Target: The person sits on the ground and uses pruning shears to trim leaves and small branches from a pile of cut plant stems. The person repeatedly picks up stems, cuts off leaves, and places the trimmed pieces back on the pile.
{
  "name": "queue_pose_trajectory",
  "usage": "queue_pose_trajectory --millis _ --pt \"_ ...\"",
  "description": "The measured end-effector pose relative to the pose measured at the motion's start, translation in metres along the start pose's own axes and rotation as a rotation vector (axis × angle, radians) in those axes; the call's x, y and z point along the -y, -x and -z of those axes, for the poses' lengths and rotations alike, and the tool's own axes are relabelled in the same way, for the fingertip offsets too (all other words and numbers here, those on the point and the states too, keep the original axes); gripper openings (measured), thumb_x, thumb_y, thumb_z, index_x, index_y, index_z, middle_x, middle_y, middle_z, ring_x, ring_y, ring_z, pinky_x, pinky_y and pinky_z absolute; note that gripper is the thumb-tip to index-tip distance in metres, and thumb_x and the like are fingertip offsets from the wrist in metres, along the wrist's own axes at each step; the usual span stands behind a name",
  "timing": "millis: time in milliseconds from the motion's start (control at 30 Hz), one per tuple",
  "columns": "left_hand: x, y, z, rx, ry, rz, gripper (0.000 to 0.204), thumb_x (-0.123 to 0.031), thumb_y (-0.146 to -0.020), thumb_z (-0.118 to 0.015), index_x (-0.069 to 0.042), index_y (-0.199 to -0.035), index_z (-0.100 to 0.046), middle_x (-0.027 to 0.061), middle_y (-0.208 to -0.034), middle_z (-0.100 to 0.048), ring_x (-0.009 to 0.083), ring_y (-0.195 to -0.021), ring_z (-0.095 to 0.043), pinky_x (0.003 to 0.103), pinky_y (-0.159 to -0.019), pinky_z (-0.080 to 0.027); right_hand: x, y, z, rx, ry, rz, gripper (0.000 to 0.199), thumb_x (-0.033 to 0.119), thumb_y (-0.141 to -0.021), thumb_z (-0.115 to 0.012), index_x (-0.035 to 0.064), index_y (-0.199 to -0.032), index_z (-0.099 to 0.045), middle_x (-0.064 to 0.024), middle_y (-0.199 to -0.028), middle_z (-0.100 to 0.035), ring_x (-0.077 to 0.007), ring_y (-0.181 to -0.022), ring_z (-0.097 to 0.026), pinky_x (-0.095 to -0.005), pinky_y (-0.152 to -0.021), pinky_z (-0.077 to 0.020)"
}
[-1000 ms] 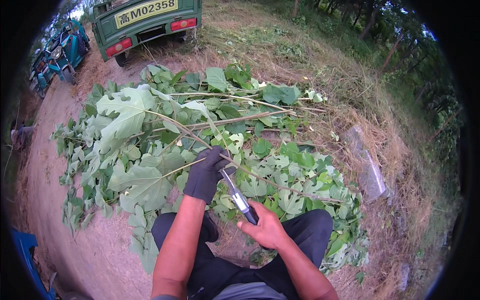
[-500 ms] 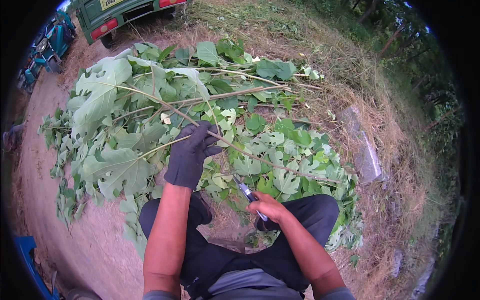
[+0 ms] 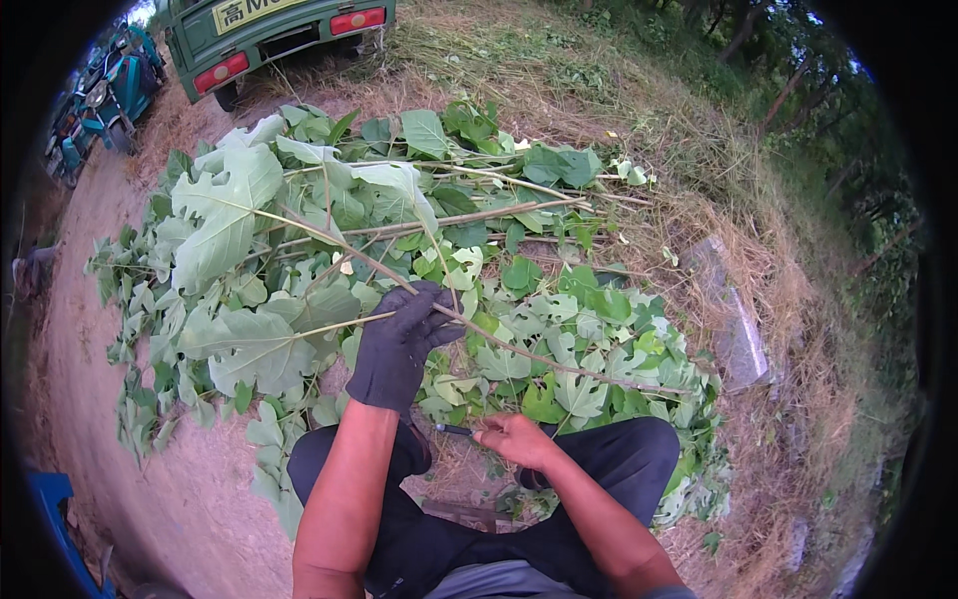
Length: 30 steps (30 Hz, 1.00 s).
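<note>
My left hand (image 3: 406,339), in a dark glove, is closed around a thin leafy branch (image 3: 539,357). The stem slants from large lobed leaves (image 3: 232,210) at the upper left down to a bare end at the right. One more big leaf (image 3: 261,344) hangs from a side stalk by the glove. My bare right hand (image 3: 519,439) is closed on a slim hand tool (image 3: 452,429) that looks like pruning shears. Its tip points left, below the glove and apart from the branch. Fingers cover most of the tool.
Cut branches and leaves (image 3: 449,215) lie heaped on the ground before me. A pale stone block (image 3: 738,339) sits in dry grass on the right. Behind the heap stands a green vehicle (image 3: 284,45), with a blue three-wheeler (image 3: 110,95) at far left. My bent knees flank the tool.
The tool has turned from slanting up-left to nearly level, pointing left, and my right hand has shifted slightly left. My left hand still grips the branch; the whole view has shifted slightly downward.
</note>
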<state>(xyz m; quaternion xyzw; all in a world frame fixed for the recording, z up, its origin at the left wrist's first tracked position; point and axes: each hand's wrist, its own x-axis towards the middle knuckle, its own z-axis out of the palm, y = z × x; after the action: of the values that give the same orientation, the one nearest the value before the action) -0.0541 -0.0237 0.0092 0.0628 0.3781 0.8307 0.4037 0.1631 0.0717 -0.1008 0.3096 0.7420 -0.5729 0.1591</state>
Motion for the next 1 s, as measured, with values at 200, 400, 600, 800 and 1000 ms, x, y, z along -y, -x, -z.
queue_pose_trajectory --millis 200,400,600,800,1000 --pt "-0.002 0.005 -0.010 0.087 -0.059 0.044 0.024 -0.015 -0.094 -0.057 -0.001 -0.113 -0.057 0.0154 -0.105 -0.066 0.0264 -0.099 -0.066 0.039 -0.083 -0.056 0.135 0.057 0.059 -0.438 -0.091 0.420 0.047 0.023 -0.092 -0.065 -0.0070 -0.126 -0.055 -0.0185 -0.116 -0.064 -0.0226 -0.105 -0.062 -0.0328 -0.087 -0.0496" --pt "-0.001 0.012 -0.019 0.362 -0.230 0.127 0.041 -0.028 -0.092 -0.064 0.001 -0.121 -0.058 0.0121 -0.115 -0.064 0.0218 -0.104 -0.063 0.038 -0.086 -0.053 0.199 0.026 0.052 -0.475 -0.501 0.566 0.051 0.021 -0.094 -0.063 -0.0106 -0.131 -0.046 -0.0150 -0.105 -0.063 -0.0167 -0.089 -0.060 -0.0322 -0.081 -0.0494" --pt "-0.006 0.022 -0.020 0.256 -0.260 0.068 0.034 -0.027 -0.094 -0.062 -0.001 -0.117 -0.059 0.0109 -0.112 -0.065 0.0215 -0.103 -0.063 0.039 -0.086 -0.054 0.194 0.012 0.065 -0.270 -1.013 0.605 0.028 0.018 -0.098 -0.057 -0.0058 -0.114 -0.058 -0.0054 -0.076 -0.060 -0.0182 -0.073 -0.060 -0.0362 -0.083 -0.0513" --pt "0.004 0.014 -0.017 0.180 -0.145 0.021 0.027 -0.022 -0.095 -0.061 -0.002 -0.113 -0.058 0.0140 -0.104 -0.066 0.0247 -0.094 -0.067 0.039 -0.083 -0.056 0.160 0.019 0.062 -0.277 -1.278 0.559 0.023 0.019 -0.101 -0.052 -0.0031 -0.100 -0.060 -0.0022 -0.062 -0.051 -0.0181 -0.061 -0.056 -0.0420 -0.080 -0.0543" --pt "-0.009 0.012 -0.009 0.067 -0.176 -0.006 0.024 -0.021 -0.095 -0.060 -0.003 -0.111 -0.058 0.0132 -0.102 -0.067 0.0235 -0.094 -0.067 0.038 -0.081 -0.057 0.163 0.032 0.058 -0.356 -0.896 0.447 0.023 0.018 -0.099 -0.054 -0.0033 -0.101 -0.062 -0.0027 -0.067 -0.054 -0.0139 -0.056 -0.052 -0.0346 -0.061 -0.0533"
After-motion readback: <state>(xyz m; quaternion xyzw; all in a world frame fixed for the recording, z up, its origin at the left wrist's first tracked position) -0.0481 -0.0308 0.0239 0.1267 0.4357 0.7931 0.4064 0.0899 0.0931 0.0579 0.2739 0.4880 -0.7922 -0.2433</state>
